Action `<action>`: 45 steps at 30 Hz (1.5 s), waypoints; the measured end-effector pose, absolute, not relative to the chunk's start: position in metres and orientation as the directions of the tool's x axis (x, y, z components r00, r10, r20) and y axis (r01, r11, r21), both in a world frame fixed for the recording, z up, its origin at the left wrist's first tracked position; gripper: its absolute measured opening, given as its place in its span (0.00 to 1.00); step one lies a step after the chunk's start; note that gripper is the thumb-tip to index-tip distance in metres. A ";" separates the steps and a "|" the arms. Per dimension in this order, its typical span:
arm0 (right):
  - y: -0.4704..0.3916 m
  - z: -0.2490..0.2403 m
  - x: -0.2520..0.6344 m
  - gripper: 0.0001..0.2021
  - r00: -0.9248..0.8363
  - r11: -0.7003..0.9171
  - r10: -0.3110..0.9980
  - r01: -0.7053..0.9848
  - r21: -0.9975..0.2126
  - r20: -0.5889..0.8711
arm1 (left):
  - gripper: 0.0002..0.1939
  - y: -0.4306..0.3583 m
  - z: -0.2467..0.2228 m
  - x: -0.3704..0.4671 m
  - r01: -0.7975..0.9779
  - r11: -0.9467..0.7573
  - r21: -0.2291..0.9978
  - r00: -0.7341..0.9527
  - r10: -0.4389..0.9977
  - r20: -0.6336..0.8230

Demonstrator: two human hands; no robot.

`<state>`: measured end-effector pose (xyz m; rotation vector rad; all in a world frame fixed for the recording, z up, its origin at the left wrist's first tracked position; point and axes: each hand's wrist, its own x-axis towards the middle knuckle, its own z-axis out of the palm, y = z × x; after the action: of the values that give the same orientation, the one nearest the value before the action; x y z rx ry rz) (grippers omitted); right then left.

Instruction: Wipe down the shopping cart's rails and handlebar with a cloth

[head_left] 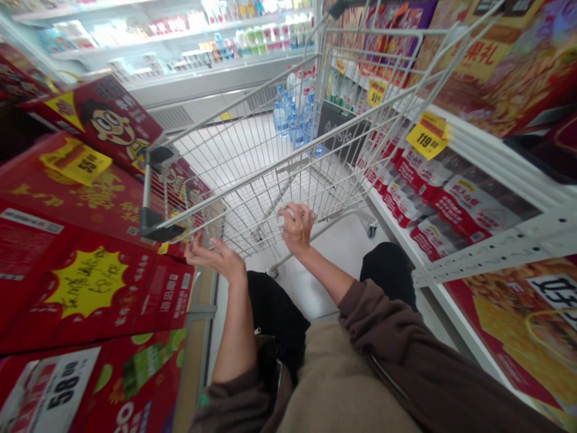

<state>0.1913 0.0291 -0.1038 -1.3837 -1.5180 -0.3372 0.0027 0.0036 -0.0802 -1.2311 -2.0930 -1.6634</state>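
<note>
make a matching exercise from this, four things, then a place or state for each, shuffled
1. shopping cart
2. left hand
3. 119.00 price tag
4. yellow starburst sign

A. on a red box at the left
B. open, near a black corner of the cart
C. on the shelf edge at the right
D. on wheels, wire-sided

Pairs: 1-D, 2-B, 3-C, 4-A

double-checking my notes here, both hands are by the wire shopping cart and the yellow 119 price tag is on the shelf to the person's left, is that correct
Not quite: the head view shows the yellow 119 price tag on the shelf to the person's right. The left hand and right hand are by the wire shopping cart, as you say.
</note>
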 end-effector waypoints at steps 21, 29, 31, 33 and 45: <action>0.021 -0.111 0.178 0.11 -0.024 0.431 0.592 0.854 -0.292 0.805 | 0.19 -0.021 -0.098 0.015 0.753 0.021 0.658 -0.545 0.579 0.606; 0.032 -0.099 0.189 0.11 0.451 0.084 0.635 0.767 -0.636 0.627 | 0.17 -0.027 -0.096 0.032 0.785 0.010 0.620 -0.496 0.611 0.617; 0.017 -0.106 0.159 0.10 0.259 0.242 0.654 0.819 -0.520 0.711 | 0.17 -0.028 -0.099 0.036 0.796 -0.006 0.605 -0.477 0.609 0.634; 0.004 -0.113 0.140 0.10 -0.034 0.453 0.618 0.832 -0.320 0.785 | 0.18 -0.030 -0.102 0.034 0.801 -0.012 0.598 -0.474 0.597 0.647; 0.035 -0.093 0.200 0.10 0.397 0.109 0.629 0.806 -0.582 0.668 | 0.15 -0.034 -0.102 0.023 0.719 -0.151 0.678 -0.485 0.589 0.646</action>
<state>0.1998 0.0353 -0.0926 -1.5934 -1.3052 -0.2080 0.0227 -0.0345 -0.1016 -1.5282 -1.9679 -1.7186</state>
